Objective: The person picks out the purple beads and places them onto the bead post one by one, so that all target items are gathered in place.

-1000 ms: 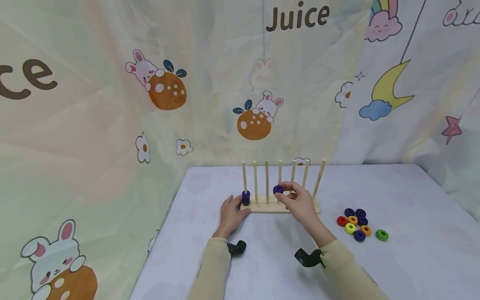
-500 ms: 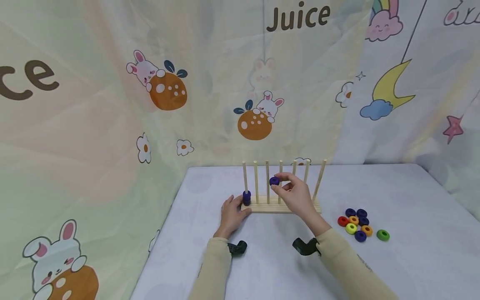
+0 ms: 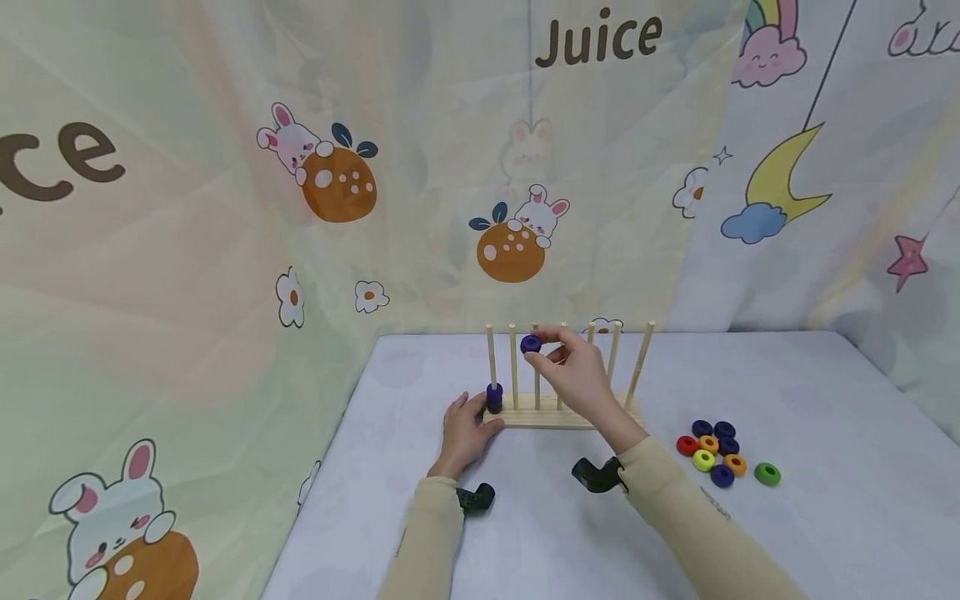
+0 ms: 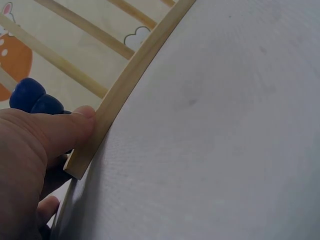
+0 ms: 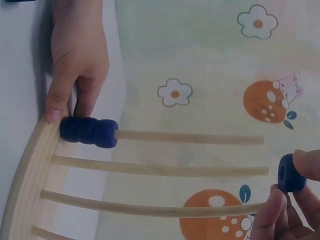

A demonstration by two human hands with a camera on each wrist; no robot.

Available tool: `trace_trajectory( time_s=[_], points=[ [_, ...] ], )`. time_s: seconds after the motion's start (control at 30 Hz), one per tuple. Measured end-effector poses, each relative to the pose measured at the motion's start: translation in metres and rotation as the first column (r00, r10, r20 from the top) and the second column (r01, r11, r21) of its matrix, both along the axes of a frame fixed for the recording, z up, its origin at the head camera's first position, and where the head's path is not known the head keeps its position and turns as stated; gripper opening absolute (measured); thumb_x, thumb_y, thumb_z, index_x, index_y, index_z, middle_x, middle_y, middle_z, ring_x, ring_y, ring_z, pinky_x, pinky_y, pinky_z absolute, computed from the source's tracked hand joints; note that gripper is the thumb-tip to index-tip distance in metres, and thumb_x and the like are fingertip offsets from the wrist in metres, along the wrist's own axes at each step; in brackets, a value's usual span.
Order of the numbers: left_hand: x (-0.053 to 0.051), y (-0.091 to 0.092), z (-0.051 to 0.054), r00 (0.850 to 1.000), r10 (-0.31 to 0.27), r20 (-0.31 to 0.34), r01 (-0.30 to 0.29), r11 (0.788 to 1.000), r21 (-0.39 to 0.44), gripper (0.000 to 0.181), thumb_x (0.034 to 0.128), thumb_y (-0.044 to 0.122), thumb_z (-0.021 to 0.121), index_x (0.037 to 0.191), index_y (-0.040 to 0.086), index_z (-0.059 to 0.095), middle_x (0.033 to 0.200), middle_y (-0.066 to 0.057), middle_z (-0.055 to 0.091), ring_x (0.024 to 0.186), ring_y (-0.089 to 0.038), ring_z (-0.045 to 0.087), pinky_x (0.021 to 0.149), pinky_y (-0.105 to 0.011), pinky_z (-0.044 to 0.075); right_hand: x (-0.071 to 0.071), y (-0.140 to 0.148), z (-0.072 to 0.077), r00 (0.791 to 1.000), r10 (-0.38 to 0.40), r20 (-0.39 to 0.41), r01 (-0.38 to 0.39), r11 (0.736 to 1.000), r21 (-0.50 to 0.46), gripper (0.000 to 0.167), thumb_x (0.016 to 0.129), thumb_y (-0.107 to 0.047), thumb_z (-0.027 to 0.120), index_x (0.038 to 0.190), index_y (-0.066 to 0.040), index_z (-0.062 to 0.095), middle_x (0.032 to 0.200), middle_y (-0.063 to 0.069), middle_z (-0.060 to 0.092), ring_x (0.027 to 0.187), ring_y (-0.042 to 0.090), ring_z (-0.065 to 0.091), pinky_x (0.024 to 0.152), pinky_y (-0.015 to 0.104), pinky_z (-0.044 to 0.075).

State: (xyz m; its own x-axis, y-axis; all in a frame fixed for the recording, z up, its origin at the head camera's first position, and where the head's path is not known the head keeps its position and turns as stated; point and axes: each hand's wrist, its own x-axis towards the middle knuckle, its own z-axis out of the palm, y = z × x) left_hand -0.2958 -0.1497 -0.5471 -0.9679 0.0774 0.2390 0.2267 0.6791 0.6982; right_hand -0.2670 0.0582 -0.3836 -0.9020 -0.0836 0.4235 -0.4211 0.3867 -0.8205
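Note:
A wooden peg rack (image 3: 543, 419) with several upright pegs stands on the table in the head view. My left hand (image 3: 461, 435) grips the left end of its base, the thumb (image 4: 75, 127) on the front edge. Three dark blue beads (image 5: 89, 131) are stacked at the bottom of the leftmost peg, beside that hand. My right hand (image 3: 579, 372) pinches another blue bead (image 3: 531, 344) between thumb and fingers, raised near the top of the third peg from the left. In the right wrist view this bead (image 5: 291, 173) is apart from the leftmost peg's tip.
Right of the rack lies a group of loose beads (image 3: 703, 461) in blue, red, orange and yellow. A green bead (image 3: 767, 474) sits slightly apart. A printed cloth backdrop (image 3: 427, 167) hangs behind the white table (image 3: 825, 400).
My right hand has moved left and upward with the blue bead, from around the fourth peg to the third peg's top. The left hand has stayed on the rack's end.

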Motion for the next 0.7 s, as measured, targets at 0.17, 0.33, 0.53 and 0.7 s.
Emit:
trace_trajectory(
  time_s=[0.17,0.33,0.53,0.7],
  points=[
    [0.0,0.001,0.0,1.0,0.004,-0.013,-0.004,1.0,-0.021,0.057,0.0861,0.028,0.075,0.137,0.011,0.057,0.135,-0.006,0.061,0.14,-0.038,0.033,0.116,-0.056,0.019,-0.004,-0.008,0.014,0.999,0.045,-0.025,-0.045,0.999,0.017,0.03,0.088,-0.017,0.073,0.117,-0.012,0.067,0.106,0.005,0.067,0.07,0.018,0.06,0.053,0.025,0.047],
    [0.002,0.001,0.003,1.0,0.006,0.003,-0.006,1.0,-0.014,0.057,0.086,0.028,0.075,0.137,0.011,0.057,0.135,-0.007,0.06,0.14,-0.038,0.033,0.115,-0.058,0.019,-0.009,-0.019,0.025,0.997,0.068,-0.031,-0.068,0.998,0.002,0.03,0.088,-0.016,0.074,0.117,-0.011,0.068,0.106,0.005,0.068,0.068,0.018,0.06,0.051,0.024,0.046],
    [0.001,0.001,0.002,1.0,0.007,0.008,-0.007,0.999,-0.039,0.058,0.0865,0.031,0.074,0.138,0.012,0.056,0.137,-0.005,0.059,0.141,-0.036,0.033,0.116,-0.056,0.02,-0.014,-0.03,0.031,0.994,0.088,0.066,-0.084,0.995,-0.059,0.031,0.09,-0.019,0.072,0.12,-0.013,0.066,0.109,0.003,0.066,0.068,0.019,0.059,0.053,0.024,0.048],
    [0.0,0.001,0.002,1.0,0.009,0.004,-0.009,1.0,-0.027,0.058,0.0857,0.03,0.075,0.138,0.012,0.057,0.136,-0.005,0.06,0.141,-0.036,0.033,0.116,-0.056,0.019,-0.019,-0.034,0.031,0.991,0.08,0.104,-0.074,0.995,-0.059,0.032,0.09,-0.02,0.072,0.12,-0.014,0.066,0.108,0.002,0.066,0.066,0.019,0.056,0.052,0.025,0.046]
  ],
)
